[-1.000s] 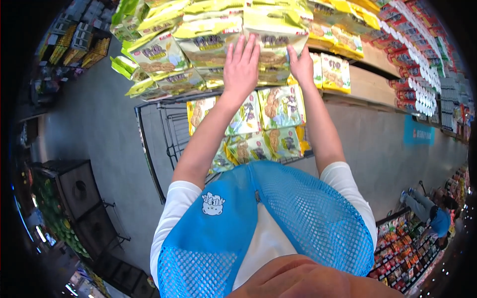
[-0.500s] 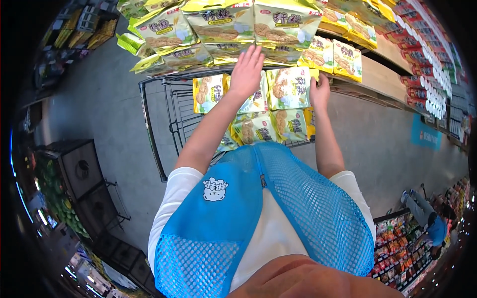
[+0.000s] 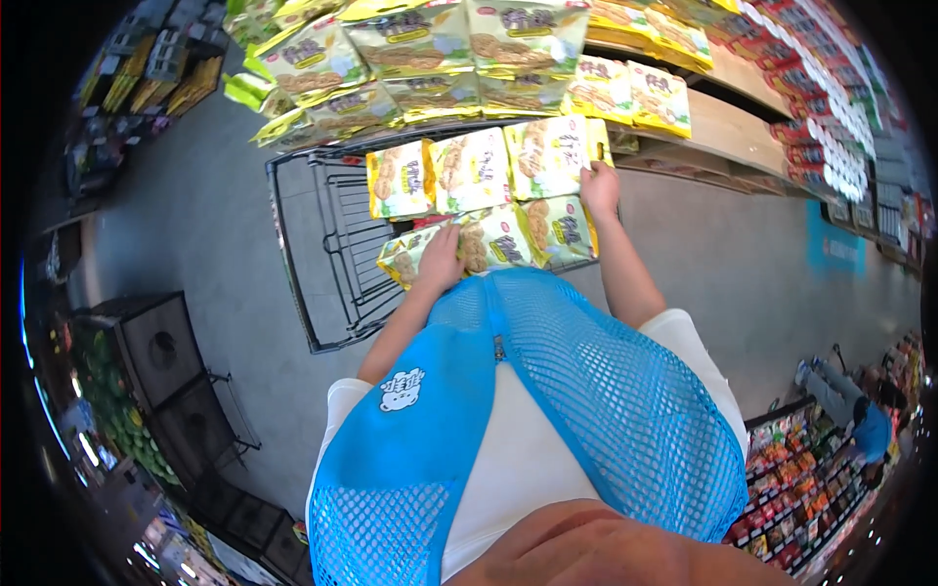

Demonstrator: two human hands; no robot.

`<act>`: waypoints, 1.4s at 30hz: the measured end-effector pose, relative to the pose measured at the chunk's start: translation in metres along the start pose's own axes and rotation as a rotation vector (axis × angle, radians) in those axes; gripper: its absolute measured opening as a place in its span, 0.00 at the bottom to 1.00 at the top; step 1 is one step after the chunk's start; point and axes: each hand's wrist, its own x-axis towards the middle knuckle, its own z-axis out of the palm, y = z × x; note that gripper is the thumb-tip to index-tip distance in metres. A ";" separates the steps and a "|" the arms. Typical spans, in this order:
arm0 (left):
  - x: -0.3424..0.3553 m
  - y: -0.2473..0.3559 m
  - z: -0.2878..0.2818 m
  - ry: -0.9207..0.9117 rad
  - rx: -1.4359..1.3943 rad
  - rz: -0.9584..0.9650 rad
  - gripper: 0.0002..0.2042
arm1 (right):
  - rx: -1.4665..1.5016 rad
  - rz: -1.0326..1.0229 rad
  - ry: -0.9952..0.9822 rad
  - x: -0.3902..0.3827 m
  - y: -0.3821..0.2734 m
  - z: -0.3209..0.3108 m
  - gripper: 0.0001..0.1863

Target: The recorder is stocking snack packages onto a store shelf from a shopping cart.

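Note:
Two rows of yellow-and-green biscuit bags fill the right part of a black wire shopping cart (image 3: pixel 311 264) in front of me. My right hand (image 3: pixel 600 188) is closed on the outer edge of the far row's right-hand biscuit bag (image 3: pixel 547 156). Low in the near row, my left hand (image 3: pixel 442 258) has its fingers bent over the inner side of the left-hand biscuit bag (image 3: pixel 401 256), beside the middle bag (image 3: pixel 493 239). Its fingertips are partly hidden between these two. Another near-row bag (image 3: pixel 559 230) lies below my right hand.
Larger hanging-style biscuit bags (image 3: pixel 405 39) are stacked just beyond the cart. Wooden shelves (image 3: pixel 723 137) with more bags and red canisters (image 3: pixel 826 161) run to the right. Black crates (image 3: pixel 161 337) stand at left. Another person (image 3: pixel 865 430) is at the lower right.
My left hand has come back from the far stack down to the near row's left bag. My right hand stays at the far right bag. The view has shifted slightly.

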 end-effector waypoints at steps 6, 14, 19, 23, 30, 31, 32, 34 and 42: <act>0.001 -0.025 0.002 -0.020 -0.005 -0.113 0.37 | 0.038 0.040 -0.117 0.005 -0.026 0.008 0.17; 0.013 -0.027 0.000 -0.010 -0.048 -0.088 0.35 | 0.225 0.042 -0.052 0.018 -0.039 0.010 0.14; 0.013 -0.034 0.004 -0.010 -0.108 -0.127 0.33 | 0.284 -0.210 0.044 -0.010 -0.079 -0.030 0.12; 0.029 0.011 -0.041 0.031 -0.352 -0.190 0.38 | 0.359 -0.397 0.054 -0.034 -0.114 -0.100 0.06; 0.054 0.078 -0.117 0.262 -0.812 0.129 0.53 | 0.483 -0.700 -0.040 -0.069 -0.189 -0.159 0.03; 0.050 0.086 -0.134 0.227 -0.970 0.083 0.50 | 0.500 -0.709 -0.065 -0.072 -0.197 -0.155 0.04; 0.051 0.078 -0.133 0.233 -0.971 0.089 0.50 | 0.499 -0.717 -0.061 -0.076 -0.206 -0.151 0.04; 0.048 0.054 -0.124 0.278 -1.168 -0.046 0.39 | 0.570 -0.735 -0.013 -0.083 -0.226 -0.144 0.03; 0.004 0.031 -0.116 0.452 -1.557 -0.239 0.27 | 0.626 -0.314 -0.258 -0.112 -0.209 -0.072 0.35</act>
